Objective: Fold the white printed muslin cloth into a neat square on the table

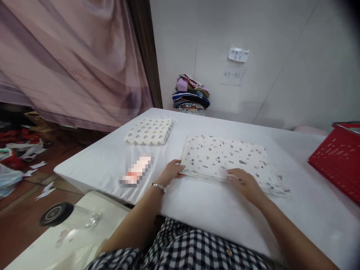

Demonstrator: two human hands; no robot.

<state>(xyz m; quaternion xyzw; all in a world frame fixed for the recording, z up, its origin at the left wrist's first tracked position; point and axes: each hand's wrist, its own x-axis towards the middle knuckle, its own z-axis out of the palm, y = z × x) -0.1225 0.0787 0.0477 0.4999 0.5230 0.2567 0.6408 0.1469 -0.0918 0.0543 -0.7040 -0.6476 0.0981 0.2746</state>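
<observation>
Pinching printed cloth (pixel 222 152) by its corner, my left grip (pixel 174 169); right grip (pixel 241 180) unclear at its edge; likely soft, light, edge-hold.

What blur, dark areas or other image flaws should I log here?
Head view: the right hand is smeared, likely by motion, the left hand crisper; head view: the upper right corner darkens to black; head view: a pixelated patch hides something on the white table; head view: the upper wall note is too soft to read fully.
</observation>
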